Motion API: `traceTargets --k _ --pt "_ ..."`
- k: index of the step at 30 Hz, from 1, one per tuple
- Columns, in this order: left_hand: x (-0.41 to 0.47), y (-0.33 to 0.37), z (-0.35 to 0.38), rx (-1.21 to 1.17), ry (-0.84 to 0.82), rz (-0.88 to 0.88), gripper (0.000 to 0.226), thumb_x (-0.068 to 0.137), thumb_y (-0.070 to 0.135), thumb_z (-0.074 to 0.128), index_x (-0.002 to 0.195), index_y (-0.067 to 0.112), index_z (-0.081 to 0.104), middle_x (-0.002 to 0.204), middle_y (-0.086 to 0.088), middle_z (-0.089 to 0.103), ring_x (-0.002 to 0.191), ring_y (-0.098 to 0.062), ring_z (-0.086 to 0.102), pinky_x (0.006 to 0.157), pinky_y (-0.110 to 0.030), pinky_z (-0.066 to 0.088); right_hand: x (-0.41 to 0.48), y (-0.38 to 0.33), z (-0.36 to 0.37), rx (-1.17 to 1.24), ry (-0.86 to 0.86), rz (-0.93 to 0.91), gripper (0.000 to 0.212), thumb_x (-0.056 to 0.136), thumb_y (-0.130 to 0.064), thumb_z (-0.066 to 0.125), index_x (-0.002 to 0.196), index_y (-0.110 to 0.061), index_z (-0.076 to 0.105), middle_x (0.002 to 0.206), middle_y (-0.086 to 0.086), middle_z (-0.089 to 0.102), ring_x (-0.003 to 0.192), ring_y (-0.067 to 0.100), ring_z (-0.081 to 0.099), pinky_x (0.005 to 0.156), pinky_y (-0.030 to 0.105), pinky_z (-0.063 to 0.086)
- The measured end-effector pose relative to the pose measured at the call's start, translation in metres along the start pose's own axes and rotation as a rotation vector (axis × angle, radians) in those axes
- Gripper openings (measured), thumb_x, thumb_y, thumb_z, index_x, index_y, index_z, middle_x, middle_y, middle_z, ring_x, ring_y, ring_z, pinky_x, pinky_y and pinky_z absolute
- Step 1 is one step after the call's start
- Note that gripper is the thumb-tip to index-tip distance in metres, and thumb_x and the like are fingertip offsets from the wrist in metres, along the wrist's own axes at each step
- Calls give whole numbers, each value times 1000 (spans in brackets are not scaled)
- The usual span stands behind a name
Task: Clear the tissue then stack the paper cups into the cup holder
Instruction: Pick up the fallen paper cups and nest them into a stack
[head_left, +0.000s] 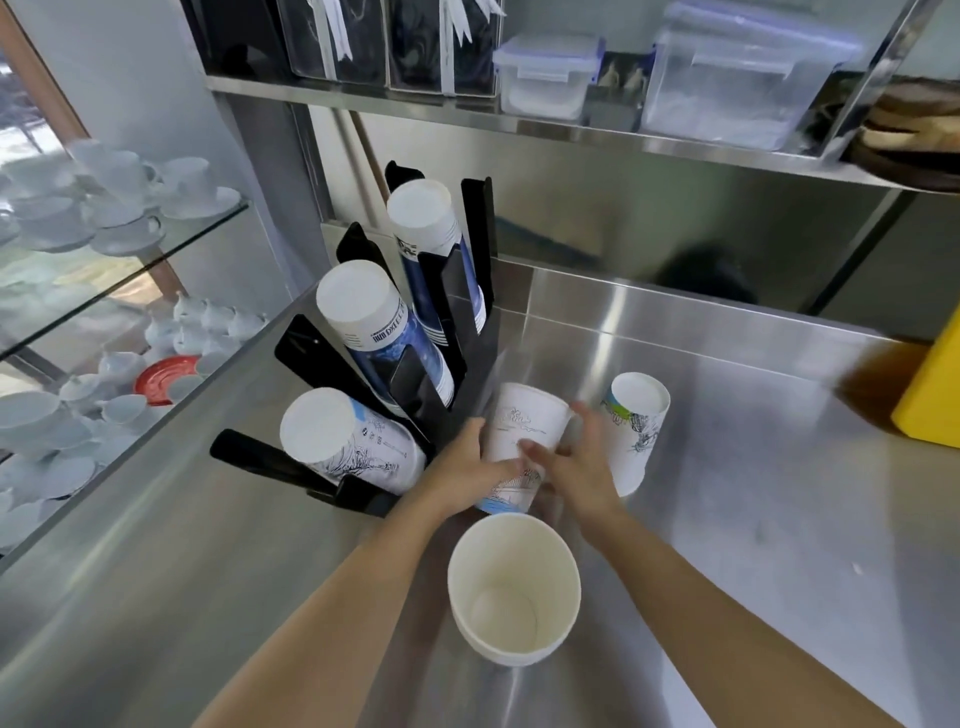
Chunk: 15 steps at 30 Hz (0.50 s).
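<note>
A black cup holder stands on the steel counter at the left, with three slanted stacks of upside-down paper cups in its slots. Both hands grip one stack of upside-down white paper cups just right of the holder: my left hand on its left side, my right hand on its right. Another upside-down cup stack stands to the right, apart from my hands. An upright empty white paper cup stands nearest to me. No tissue is in view.
The steel counter stretches right to a yellow box at the edge. A steel shelf above carries plastic containers and black dispensers. Glass shelves with white porcelain cups and saucers lie to the left.
</note>
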<state>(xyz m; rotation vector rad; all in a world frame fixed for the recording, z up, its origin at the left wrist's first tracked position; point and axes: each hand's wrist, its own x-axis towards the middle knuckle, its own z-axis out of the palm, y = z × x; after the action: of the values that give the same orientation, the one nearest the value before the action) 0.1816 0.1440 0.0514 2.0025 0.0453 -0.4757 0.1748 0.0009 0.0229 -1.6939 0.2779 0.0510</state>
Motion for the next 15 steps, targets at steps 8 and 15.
traceTargets --k 8,15 --pt "-38 72 -46 10 123 435 112 73 21 77 138 48 -10 96 8 64 86 -11 66 83 -37 53 -27 -97 -19 -52 5 -441 67 78 -19 72 126 -38 29 102 -5 62 92 10 64 75 23 55" --pt "-98 89 -53 129 211 575 106 70 34 77 137 52 -2 94 16 59 84 -7 64 80 -34 56 -80 -122 -34 -117 -22 -617 66 78 -22 73 122 -41 27 100 -11 62 88 2 64 67 15 54"
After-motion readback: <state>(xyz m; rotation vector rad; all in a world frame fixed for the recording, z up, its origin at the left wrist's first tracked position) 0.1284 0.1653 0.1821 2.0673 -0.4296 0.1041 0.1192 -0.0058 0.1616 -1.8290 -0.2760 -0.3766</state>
